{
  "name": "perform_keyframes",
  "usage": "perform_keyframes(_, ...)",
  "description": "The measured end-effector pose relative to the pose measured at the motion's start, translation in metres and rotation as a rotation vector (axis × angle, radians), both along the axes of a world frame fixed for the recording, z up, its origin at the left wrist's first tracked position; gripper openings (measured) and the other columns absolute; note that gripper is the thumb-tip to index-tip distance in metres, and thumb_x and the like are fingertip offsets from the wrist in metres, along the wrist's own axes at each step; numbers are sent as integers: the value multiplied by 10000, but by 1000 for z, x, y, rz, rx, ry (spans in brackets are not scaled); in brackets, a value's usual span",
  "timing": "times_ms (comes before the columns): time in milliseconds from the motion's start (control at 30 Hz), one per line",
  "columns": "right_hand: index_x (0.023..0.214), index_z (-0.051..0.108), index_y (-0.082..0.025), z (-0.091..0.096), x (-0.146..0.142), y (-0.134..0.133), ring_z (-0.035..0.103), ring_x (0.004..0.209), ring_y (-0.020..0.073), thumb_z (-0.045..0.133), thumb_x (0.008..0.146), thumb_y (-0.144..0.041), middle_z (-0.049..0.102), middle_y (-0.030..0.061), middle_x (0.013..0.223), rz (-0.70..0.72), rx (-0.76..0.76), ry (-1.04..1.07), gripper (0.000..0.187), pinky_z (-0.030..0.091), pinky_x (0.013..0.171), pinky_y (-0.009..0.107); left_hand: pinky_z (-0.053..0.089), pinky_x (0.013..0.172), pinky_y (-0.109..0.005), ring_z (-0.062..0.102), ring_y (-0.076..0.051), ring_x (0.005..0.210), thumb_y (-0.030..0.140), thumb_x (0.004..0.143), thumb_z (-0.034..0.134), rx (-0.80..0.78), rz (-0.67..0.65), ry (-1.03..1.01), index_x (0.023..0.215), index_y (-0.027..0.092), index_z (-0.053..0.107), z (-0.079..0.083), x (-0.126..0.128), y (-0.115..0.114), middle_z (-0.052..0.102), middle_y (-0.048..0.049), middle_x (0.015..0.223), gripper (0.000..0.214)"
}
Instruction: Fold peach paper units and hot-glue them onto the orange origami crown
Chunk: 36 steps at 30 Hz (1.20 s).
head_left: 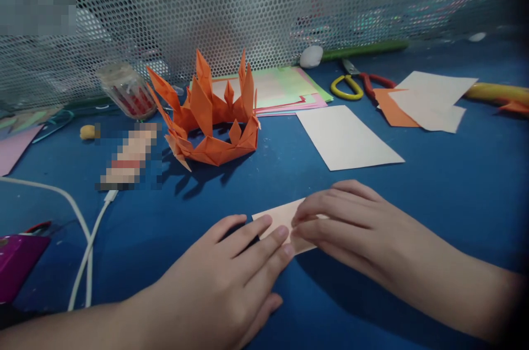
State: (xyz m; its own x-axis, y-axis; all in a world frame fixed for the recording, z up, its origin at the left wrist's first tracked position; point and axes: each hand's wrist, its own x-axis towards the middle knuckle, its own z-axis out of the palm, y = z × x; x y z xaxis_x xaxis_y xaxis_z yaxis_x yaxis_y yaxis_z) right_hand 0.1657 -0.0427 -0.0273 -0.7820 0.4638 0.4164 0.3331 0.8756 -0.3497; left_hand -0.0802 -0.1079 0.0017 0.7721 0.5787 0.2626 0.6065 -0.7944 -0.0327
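A small pale peach piece of paper (284,212) lies on the blue table in front of me, looking folded into a narrow strip. My left hand (235,270) rests on its left end, fingers stretched out and a little apart, thumb off to the near side. Over the right part of the paper, my right hand (363,231) has its fingers bent and bunched together, tips pressing on the paper near its middle. The right thumb is mostly hidden, and so is much of the paper beneath that hand. Beyond them stands an orange folded-paper crown (215,149) with pointed tips.
A white sheet (347,138) lies behind my right hand. Farther back are coloured papers (289,85), scissors (347,88), paper scraps (433,96) and a jar (128,91). A white cable (78,217) and a purple object (20,264) lie left. Perforated metal (264,3) bounds the back.
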Motion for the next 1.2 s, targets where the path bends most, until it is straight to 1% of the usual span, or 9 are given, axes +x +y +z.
perform_keyframes(100, 994, 633, -236, -2, 0, 1, 671, 886, 136, 413, 1071, -176, 717, -1, 978, -5, -1, 16, 240, 403, 914, 356, 460, 1027, -361, 645, -216, 1248, 272, 1094, 401, -56, -4, -2, 1336, 148, 642, 3, -2, 1, 688, -23, 1386, 363)
perform_keyframes(300, 935, 655, -247, 4, -5, 2, 690, 878, 155, 587, 969, -183, 715, 12, 947, -65, -142, 52, 99, 474, 794, 319, 438, 1028, -383, 614, -219, 1274, 280, 1091, 408, -54, -22, 73, 1343, 162, 624, 5, -2, 2, 671, -26, 1409, 353)
perform_keyframes(400, 891, 685, -254, 7, -5, 4, 705, 880, 174, 589, 942, -181, 715, 34, 959, -87, -209, 43, 131, 506, 772, 323, 464, 1014, -389, 639, -228, 1241, 266, 1077, 450, -31, -44, 59, 1314, 154, 644, 4, -1, 5, 704, -37, 1359, 327)
perform_keyframes(533, 890, 736, -261, 9, -3, 7, 711, 889, 176, 566, 967, -206, 711, 51, 971, -57, -261, 37, 195, 545, 789, 314, 521, 995, -407, 682, -247, 1187, 242, 1060, 478, -40, -44, 29, 1238, 130, 681, 4, 0, 7, 742, -75, 1280, 293)
perform_keyframes(633, 881, 768, -285, 8, 1, 7, 693, 842, 167, 550, 985, -240, 675, 53, 962, -80, -317, 49, 245, 564, 773, 300, 555, 993, -416, 708, -254, 1150, 241, 1055, 480, -58, -39, -19, 1145, 119, 708, 6, 0, 8, 772, -110, 1183, 274)
perform_keyframes(767, 948, 799, -323, 9, 6, 8, 663, 800, 168, 547, 1003, -329, 633, 54, 934, -114, -408, 28, 257, 570, 708, 277, 565, 1006, -410, 749, -234, 1047, 185, 1043, 496, 7, -39, -76, 1011, 111, 744, 5, 0, 6, 806, -101, 1063, 262)
perform_keyframes(867, 998, 804, -366, 12, 10, 10, 654, 790, 155, 556, 1001, -366, 618, 41, 920, -120, -474, -18, 248, 562, 664, 246, 586, 962, -378, 765, -224, 997, 156, 1040, 484, 81, -36, -94, 1005, 88, 759, 3, -1, 4, 816, -96, 1051, 286)
perform_keyframes(1033, 948, 815, -345, 16, 14, 18, 654, 711, 142, 559, 990, -418, 622, 42, 890, -141, -573, -38, 270, 555, 618, 240, 596, 945, -349, 774, -223, 985, 148, 1043, 470, 130, -67, -89, 1002, 67, 773, 2, -1, 3, 821, -97, 1023, 316)
perform_keyframes(1200, 908, 812, -329, 17, 21, 24, 691, 720, 172, 599, 959, -426, 672, 54, 900, -142, -584, -30, 239, 584, 618, 253, 570, 1023, -381, 766, -235, 1020, 147, 1009, 534, 92, -77, -73, 1019, 67, 774, 3, -2, 2, 811, -117, 1072, 254)
